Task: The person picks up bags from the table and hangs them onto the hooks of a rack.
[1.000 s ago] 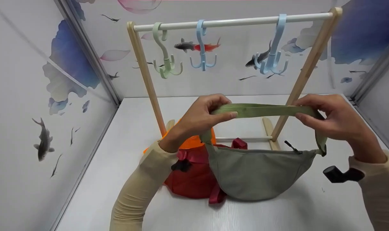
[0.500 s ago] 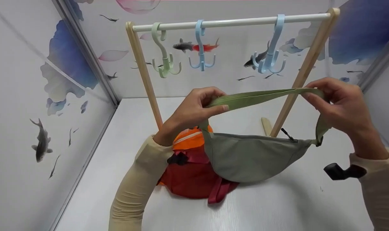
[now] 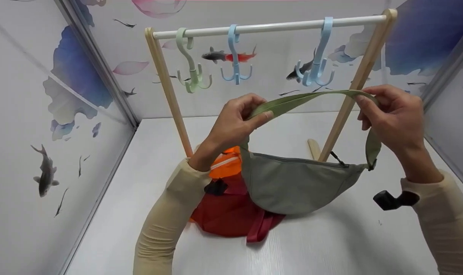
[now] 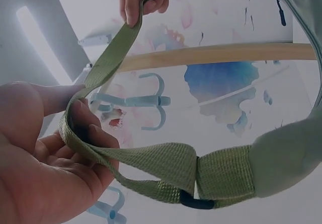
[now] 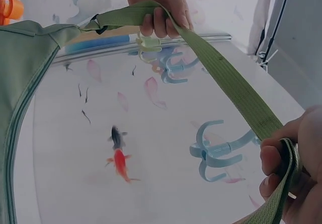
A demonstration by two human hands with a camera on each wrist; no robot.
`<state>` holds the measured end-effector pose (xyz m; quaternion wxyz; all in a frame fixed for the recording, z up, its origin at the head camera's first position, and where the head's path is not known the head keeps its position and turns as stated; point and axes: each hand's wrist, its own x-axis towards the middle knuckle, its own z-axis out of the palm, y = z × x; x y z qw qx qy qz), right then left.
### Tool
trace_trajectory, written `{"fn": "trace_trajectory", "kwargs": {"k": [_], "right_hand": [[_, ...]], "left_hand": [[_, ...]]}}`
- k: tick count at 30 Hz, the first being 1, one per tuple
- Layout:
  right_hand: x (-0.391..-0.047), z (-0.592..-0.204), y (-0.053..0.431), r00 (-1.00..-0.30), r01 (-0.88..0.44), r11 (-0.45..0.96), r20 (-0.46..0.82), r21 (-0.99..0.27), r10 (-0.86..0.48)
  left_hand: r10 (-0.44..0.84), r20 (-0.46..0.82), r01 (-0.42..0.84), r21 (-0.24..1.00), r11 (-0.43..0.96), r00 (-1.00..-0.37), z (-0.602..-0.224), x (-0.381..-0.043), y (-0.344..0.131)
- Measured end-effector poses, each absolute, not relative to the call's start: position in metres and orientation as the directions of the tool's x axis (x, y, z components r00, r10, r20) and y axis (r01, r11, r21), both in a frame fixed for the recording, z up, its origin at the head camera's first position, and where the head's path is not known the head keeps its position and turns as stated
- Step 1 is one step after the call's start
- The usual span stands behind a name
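A grey-green sling bag (image 3: pixel 296 183) hangs by its green webbing strap (image 3: pixel 311 97), which arches between both hands. My left hand (image 3: pixel 237 122) pinches the strap's left part between thumb and fingers. At the strap's right part, my right hand (image 3: pixel 395 114) pinches it, higher than the left. In the left wrist view the strap (image 4: pixel 151 163) loops round the fingers, with a dark buckle (image 4: pixel 196 201) near the bag's end. The bag's zipper runs along its top edge. Behind the bag lies a red and orange bag (image 3: pixel 227 214), partly hidden by it and by the left forearm.
A wooden rack with a white rail (image 3: pixel 273 26) stands behind the hands. From the rail hang a green hook (image 3: pixel 194 76), a blue hook (image 3: pixel 236 68) and another blue hook (image 3: pixel 317 72) at the right. Walls with painted fish enclose the white table (image 3: pixel 113 214).
Both hands have risen with the strap, the right one more and slightly leftward. The sling bag has lifted, uncovering more of the red bag, and the strap now arches instead of running straight.
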<state>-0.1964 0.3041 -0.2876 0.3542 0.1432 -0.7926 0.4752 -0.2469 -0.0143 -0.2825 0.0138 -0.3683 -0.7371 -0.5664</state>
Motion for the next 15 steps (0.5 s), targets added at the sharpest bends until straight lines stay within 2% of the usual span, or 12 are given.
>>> {"fn": "trace_trajectory", "kwargs": {"k": [7, 15], "right_hand": [[-0.201, -0.281, 0.294, -0.728, -0.487, 0.492, 0.646, -0.722, 0.227], [-0.206, -0.281, 0.284, -0.739, -0.486, 0.457, 0.629, -0.745, 0.24]], "left_hand": [[0.425, 0.511, 0.585, 0.809, 0.057, -0.747, -0.274, -0.252, -0.006], [0.318, 0.521, 0.565, 0.823, 0.057, -0.792, -0.276, -0.259, 0.001]]}}
